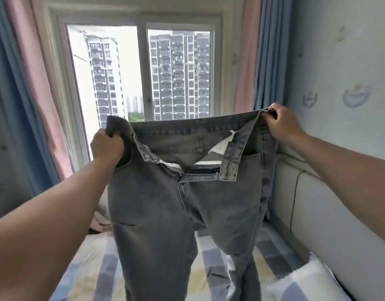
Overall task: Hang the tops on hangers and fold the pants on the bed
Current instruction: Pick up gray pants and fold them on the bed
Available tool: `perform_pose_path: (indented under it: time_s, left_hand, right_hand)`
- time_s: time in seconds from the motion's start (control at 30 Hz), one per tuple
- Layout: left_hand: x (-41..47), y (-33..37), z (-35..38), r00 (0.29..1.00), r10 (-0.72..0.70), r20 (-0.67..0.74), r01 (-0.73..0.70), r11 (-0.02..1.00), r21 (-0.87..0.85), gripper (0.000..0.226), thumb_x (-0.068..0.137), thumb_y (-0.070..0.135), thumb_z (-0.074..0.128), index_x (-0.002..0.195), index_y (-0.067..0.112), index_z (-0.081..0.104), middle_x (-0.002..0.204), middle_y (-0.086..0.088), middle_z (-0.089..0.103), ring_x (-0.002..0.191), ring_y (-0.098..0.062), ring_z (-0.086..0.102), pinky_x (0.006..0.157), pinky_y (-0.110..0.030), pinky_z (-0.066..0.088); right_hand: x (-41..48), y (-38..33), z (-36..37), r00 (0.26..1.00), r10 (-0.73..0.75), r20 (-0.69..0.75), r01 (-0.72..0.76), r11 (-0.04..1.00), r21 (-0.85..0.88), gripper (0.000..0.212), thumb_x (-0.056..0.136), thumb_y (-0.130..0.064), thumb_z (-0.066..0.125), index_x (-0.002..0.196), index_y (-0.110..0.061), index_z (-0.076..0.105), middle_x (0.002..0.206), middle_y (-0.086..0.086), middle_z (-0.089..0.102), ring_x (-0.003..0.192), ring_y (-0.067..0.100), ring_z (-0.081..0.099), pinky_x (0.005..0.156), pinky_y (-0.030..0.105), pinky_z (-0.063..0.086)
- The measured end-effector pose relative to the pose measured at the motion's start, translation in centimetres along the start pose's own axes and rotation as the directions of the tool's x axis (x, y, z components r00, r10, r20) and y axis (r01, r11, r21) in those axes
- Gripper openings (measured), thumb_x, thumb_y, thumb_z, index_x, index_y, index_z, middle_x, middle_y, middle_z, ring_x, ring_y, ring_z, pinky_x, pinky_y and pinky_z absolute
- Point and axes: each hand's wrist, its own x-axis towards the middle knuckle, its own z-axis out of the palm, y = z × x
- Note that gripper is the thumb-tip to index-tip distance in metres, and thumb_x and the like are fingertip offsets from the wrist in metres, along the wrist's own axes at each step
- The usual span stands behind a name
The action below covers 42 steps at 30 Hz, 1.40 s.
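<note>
Grey jeans unfolded, fly open, held up above the bed; left hand and right hand each grip the waistband. Folding not begun.

Matt grey denim jeans, metal zip, cotton checked bedsheet

Grey jeans: one pair, two legs.
Hands: two, left hand and right hand.
Bed: one.
Pillow: one.
Padded headboard: one.
Window: one, two panes.
Curtain panels: four, left blue curtain, left pink curtain, right pink curtain, right blue curtain.
Near tower blocks outside: two, left tower block, right tower block.
</note>
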Motion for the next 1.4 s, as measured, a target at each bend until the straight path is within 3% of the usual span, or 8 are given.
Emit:
perform_pose_path:
  time_s: [0.23, 0.43, 0.57, 0.67, 0.8, 0.93, 1.3, 1.4]
  left_hand:
    - [3.3, 5.3, -1.7, 0.992, -0.124, 0.003, 0.124, 0.988, 0.088, 0.036, 0.088, 0.021, 0.058, 0.117, 0.000, 0.063, 0.116, -0.023, 0.065, 0.108, -0.040, 0.061, 0.079, -0.036, 0.044]
    - [5.1, 6.5, -1.9, 0.926, -0.320, 0.199, 0.307, 0.947, 0.095, 0.038, 0.094, 0.020, 0.049, 0.123, -0.002, 0.057, 0.119, -0.021, 0.061, 0.109, -0.035, 0.061, 0.094, -0.038, 0.050]
    - [9.7, 2.3, 1.7, 0.832, -0.434, 0.346, 0.471, 0.882, -0.027, 0.041, 0.091, 0.025, 0.040, 0.112, 0.004, 0.068, 0.109, -0.017, 0.071, 0.101, -0.032, 0.068, 0.096, -0.054, 0.052]
    - [4.5, 6.2, 0.0, 0.809, -0.422, 0.408, 0.507, 0.853, -0.123, 0.034, 0.101, 0.015, 0.033, 0.098, 0.004, 0.065, 0.091, -0.016, 0.070, 0.079, -0.029, 0.067, 0.085, -0.046, 0.058]
    - [2.7, 9.5, 0.3, 0.811, -0.327, 0.486, 0.491, 0.832, -0.260, 0.031, 0.101, 0.007, 0.032, 0.092, 0.004, 0.062, 0.080, -0.015, 0.064, 0.065, -0.027, 0.061, 0.042, -0.028, 0.054]
    - [1.4, 12.5, 1.5, 0.812, -0.186, 0.553, 0.439, 0.820, -0.367, 0.035, 0.100, 0.006, 0.037, 0.120, -0.001, 0.064, 0.093, -0.016, 0.068, 0.067, -0.025, 0.065, 0.050, -0.031, 0.057]
    - [-6.1, 16.8, 1.3, 0.710, 0.169, 0.683, 0.301, 0.805, -0.512, 0.015, 0.098, 0.009, 0.046, 0.092, 0.014, 0.058, 0.068, 0.000, 0.066, 0.064, -0.016, 0.062, 0.065, -0.031, 0.052]
    - [-6.7, 16.3, 1.2, 0.665, 0.238, 0.707, 0.247, 0.824, -0.510, 0.016, 0.089, 0.009, 0.061, 0.104, 0.011, 0.056, 0.093, -0.008, 0.069, 0.085, -0.020, 0.065, 0.073, -0.033, 0.051]
  right_hand:
    - [4.8, -4.1, -1.7, 0.995, 0.077, -0.061, -0.080, 0.995, -0.055, 0.020, 0.099, -0.022, 0.057, 0.107, -0.006, 0.065, 0.092, 0.006, 0.058, 0.090, 0.027, 0.056, 0.072, 0.028, 0.035]
    - [5.2, -6.4, -1.4, 0.937, 0.350, -0.015, -0.350, 0.934, -0.068, 0.028, 0.101, -0.020, 0.052, 0.118, -0.002, 0.063, 0.115, 0.017, 0.066, 0.097, 0.031, 0.060, 0.073, 0.029, 0.043]
    - [5.4, -7.5, -1.2, 0.847, 0.524, 0.096, -0.526, 0.851, -0.002, 0.021, 0.098, -0.006, 0.045, 0.078, -0.005, 0.051, 0.080, 0.014, 0.057, 0.069, 0.027, 0.055, 0.059, 0.029, 0.044]
    - [5.4, -7.8, -1.4, 0.754, 0.621, 0.215, -0.656, 0.728, 0.200, 0.018, 0.093, -0.002, 0.043, 0.084, -0.003, 0.059, 0.059, 0.009, 0.060, 0.046, 0.021, 0.057, 0.044, 0.026, 0.051]
    - [4.9, -9.6, -1.2, 0.711, 0.556, 0.431, -0.696, 0.643, 0.319, 0.025, 0.100, -0.009, 0.045, 0.084, -0.004, 0.063, 0.057, 0.008, 0.066, 0.048, 0.016, 0.065, 0.048, 0.029, 0.056]
    - [4.4, -12.8, -0.5, 0.740, 0.388, 0.550, -0.649, 0.628, 0.430, 0.022, 0.099, -0.019, 0.061, 0.088, -0.001, 0.064, 0.070, 0.013, 0.071, 0.065, 0.024, 0.072, 0.064, 0.037, 0.062]
    - [3.8, -19.4, 0.9, 0.805, 0.126, 0.580, -0.554, 0.510, 0.658, 0.016, 0.084, -0.018, 0.079, 0.084, -0.008, 0.066, 0.074, 0.005, 0.066, 0.076, 0.020, 0.066, 0.090, 0.039, 0.058]
    - [3.7, -20.5, 0.7, 0.800, 0.096, 0.592, -0.548, 0.520, 0.655, 0.013, 0.090, -0.015, 0.072, 0.082, -0.007, 0.066, 0.074, 0.003, 0.068, 0.065, 0.015, 0.064, 0.072, 0.029, 0.059]
